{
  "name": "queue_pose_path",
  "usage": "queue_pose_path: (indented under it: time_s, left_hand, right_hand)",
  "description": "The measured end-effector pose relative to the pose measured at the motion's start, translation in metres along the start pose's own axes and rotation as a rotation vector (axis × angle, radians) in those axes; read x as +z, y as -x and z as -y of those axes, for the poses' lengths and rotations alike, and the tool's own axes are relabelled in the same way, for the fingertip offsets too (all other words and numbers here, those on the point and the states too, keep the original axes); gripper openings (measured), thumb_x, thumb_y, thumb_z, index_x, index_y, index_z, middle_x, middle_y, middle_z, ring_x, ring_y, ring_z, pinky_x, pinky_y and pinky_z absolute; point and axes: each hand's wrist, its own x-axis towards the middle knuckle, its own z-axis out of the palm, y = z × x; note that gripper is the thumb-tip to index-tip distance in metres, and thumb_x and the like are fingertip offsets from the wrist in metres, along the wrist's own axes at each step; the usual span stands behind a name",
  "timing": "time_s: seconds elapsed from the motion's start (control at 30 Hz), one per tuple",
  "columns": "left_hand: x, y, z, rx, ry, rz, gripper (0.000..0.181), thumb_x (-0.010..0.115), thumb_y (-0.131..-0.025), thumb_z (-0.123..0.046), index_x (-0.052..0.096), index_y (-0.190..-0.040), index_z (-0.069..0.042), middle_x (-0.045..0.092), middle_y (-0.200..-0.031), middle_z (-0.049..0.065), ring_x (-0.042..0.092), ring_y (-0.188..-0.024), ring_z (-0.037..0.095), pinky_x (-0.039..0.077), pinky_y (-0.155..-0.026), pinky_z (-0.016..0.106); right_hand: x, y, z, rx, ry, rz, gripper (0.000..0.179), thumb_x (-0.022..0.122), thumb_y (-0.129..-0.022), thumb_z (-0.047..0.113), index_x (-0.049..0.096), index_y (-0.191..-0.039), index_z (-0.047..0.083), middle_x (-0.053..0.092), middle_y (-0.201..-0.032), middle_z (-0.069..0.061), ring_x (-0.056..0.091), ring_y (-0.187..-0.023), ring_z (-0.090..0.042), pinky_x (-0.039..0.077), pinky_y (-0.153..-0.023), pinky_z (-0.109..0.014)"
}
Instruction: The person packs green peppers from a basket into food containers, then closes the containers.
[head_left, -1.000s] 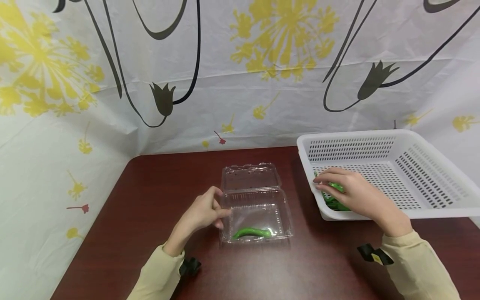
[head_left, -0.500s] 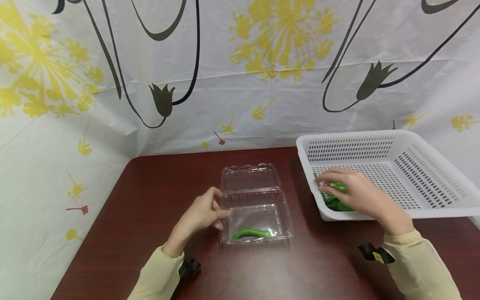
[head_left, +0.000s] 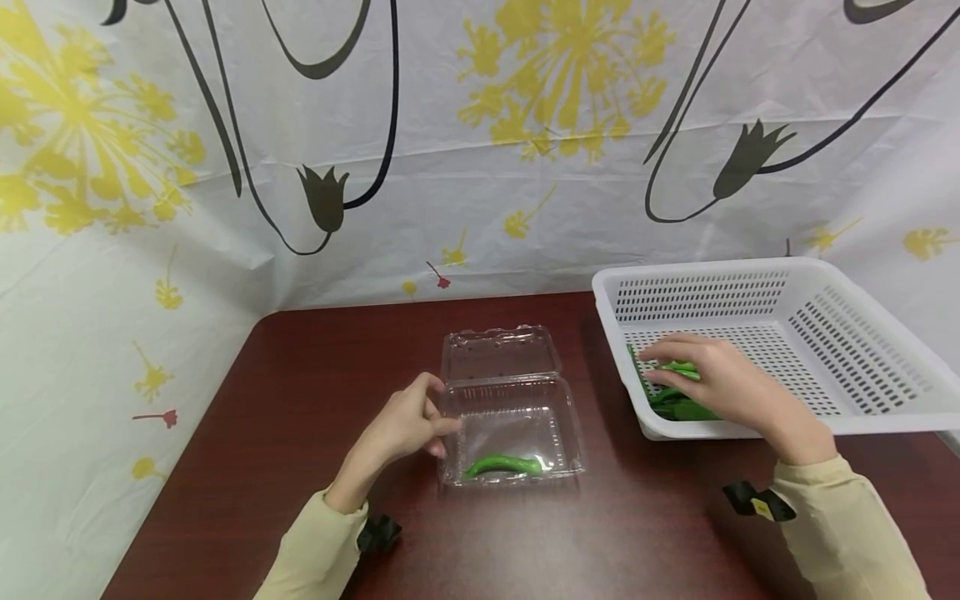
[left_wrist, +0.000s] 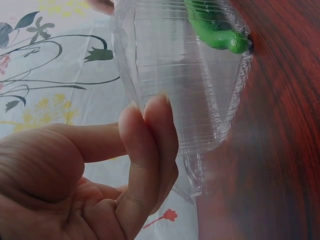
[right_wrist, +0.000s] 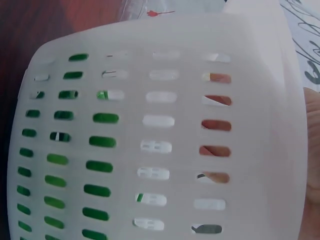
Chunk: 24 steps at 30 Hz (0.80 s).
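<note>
Head view, left hand [head_left: 405, 423] at clear box [head_left: 510, 429], right hand [head_left: 712, 373] over peppers [head_left: 678, 408] in white basket [head_left: 787, 362], green pepper [head_left: 504, 466] in box between them, cannot tell whether either grips

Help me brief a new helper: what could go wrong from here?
The clear container could slide or tip if the left hand at its side bumps it. The green pepper along its near side might then roll. The right hand, over the greens in the white basket, could catch the rim when coming out.
</note>
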Motion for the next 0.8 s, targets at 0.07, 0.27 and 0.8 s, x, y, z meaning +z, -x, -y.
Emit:
queue_pose_path:
  time_s: [0.07,0.27,0.8]
  left_hand:
    - [0.0,0.0,0.0,0.001,-0.003,-0.003,0.053,0.077,-0.091,-0.009,0.047,-0.133,0.001,0.066,-0.079,0.009,0.068,-0.055,0.02,0.056,-0.082,0.043]
    - [0.0,0.0,-0.001,0.006,-0.002,-0.009,0.053,0.077,-0.09,-0.008,0.048,-0.132,0.002,0.065,-0.078,0.007,0.067,-0.054,0.018,0.056,-0.081,0.043]
    - [-0.001,-0.001,0.0,0.005,0.011,0.003,0.053,0.077,-0.091,-0.008,0.047,-0.133,0.002,0.066,-0.079,0.009,0.068,-0.054,0.02,0.057,-0.081,0.042]
  right_hand:
    - [-0.001,0.001,-0.001,0.014,0.004,0.005,0.027,0.082,-0.082,0.004,0.075,-0.108,0.008,0.073,-0.105,-0.002,0.071,-0.089,-0.02,0.058,-0.075,-0.042]
    - [-0.002,0.003,-0.004,0.049,-0.012,0.036,0.028,0.08,-0.085,0.006,0.074,-0.112,0.006,0.073,-0.108,-0.005,0.071,-0.087,-0.022,0.058,-0.074,-0.042]
    - [-0.005,0.006,-0.012,0.151,-0.022,0.162,0.033,0.08,-0.088,0.016,0.072,-0.117,0.004,0.073,-0.107,-0.006,0.07,-0.093,-0.026,0.055,-0.08,-0.048]
